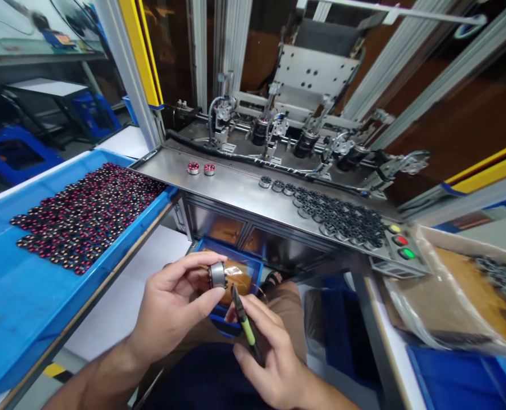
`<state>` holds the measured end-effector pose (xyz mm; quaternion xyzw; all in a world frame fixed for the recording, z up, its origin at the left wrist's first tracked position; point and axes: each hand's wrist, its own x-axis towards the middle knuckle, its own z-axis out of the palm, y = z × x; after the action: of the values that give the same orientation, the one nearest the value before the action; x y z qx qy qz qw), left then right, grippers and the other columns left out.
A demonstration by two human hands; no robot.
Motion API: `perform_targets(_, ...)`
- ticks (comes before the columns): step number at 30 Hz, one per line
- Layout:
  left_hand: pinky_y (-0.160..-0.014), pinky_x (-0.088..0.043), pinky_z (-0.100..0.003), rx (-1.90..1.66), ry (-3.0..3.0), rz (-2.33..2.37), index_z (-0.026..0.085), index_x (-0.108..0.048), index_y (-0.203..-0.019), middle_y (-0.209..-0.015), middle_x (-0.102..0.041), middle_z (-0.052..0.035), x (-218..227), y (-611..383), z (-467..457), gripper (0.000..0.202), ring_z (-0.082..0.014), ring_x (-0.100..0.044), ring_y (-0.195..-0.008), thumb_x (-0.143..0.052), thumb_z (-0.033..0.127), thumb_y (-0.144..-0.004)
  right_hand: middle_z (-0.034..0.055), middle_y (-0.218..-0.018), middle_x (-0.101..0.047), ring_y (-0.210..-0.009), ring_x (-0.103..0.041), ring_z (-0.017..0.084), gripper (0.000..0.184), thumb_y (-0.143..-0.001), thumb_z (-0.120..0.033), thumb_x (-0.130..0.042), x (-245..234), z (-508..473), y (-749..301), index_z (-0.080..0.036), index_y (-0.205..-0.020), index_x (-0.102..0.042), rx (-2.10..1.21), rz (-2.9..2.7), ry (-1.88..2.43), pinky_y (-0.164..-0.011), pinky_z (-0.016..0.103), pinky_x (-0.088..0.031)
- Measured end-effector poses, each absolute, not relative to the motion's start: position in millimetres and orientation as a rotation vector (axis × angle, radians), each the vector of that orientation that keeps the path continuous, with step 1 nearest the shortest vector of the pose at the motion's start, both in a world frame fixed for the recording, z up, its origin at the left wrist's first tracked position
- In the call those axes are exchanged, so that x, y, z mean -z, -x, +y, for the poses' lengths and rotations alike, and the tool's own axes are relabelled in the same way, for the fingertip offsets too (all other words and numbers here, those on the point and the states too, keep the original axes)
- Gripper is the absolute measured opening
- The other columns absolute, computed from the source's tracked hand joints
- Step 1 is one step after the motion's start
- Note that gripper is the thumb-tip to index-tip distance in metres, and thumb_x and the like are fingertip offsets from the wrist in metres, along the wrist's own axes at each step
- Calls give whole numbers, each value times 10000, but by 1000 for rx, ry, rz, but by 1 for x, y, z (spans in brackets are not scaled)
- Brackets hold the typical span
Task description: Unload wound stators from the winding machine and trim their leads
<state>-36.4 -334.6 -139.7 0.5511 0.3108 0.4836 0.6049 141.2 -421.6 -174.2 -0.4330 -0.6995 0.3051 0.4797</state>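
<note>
My left hand grips a motor stator, a short grey metal ring with black toothed edges, between thumb and fingers. The ring is held on its side above my lap. My right hand is closed round a pair of side cutters with green and black handles. Their dark jaws point up, just right of the stator's toothed edge and seemingly apart from it. Whether the jaws are parted cannot be made out. Below both hands, a blue bin with a clear plastic liner sits between my knees.
On the steel ledge stand two red-topped stators and a dense group of dark stators. A blue tray at left holds many red-and-black parts. The button box and a lined carton are at right; machine fixtures stand behind.
</note>
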Motion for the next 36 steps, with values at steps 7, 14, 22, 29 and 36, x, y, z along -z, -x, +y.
perform_targets(7,-939,-545,-167,-1119,-1302,729,315,-713,-1103,-1143,-736,26,139,38,-336,384,-121,-719,-1006,-747,92,-792,67,-927,-621,-834,-618,193,658,-739,-50,-552,174,-417,-138,-220,-1372,-487,-730,-1708,1060,-749,317,-556)
perform_targets(14,-903,-568,-196,-1117,-1275,648,283,-701,-1112,-1178,-715,-12,144,38,-334,359,-137,-710,-1010,-725,92,-810,34,-839,-638,-743,-613,166,655,-772,-29,-515,174,-420,-138,-258,-1385,-485,-687,-1698,1087,-707,292,-547)
perform_targets(22,-1033,-488,-231,-1274,-1354,631,247,-685,-1053,-1149,-709,-17,149,40,-335,246,-132,-620,-1161,-623,81,-882,67,-983,-598,-888,-607,182,745,-720,-37,-509,167,-418,-136,-234,-1435,-438,-686,-1716,1049,-809,302,-554)
perform_targets(29,-1033,-487,-262,-1283,-1445,670,263,-677,-1046,-1157,-693,-17,147,41,-340,271,-146,-627,-1143,-624,65,-870,59,-945,-576,-851,-595,174,705,-734,-33,-503,162,-415,-135,-239,-1408,-475,-704,-1719,1047,-783,308,-553)
perform_targets(36,-1032,-475,-243,-1258,-1516,694,274,-674,-1050,-1161,-694,-13,145,40,-342,296,-142,-614,-1158,-629,51,-861,43,-856,-557,-793,-609,179,689,-731,-36,-503,164,-414,-135,-236,-1389,-472,-652,-1720,1023,-689,280,-548)
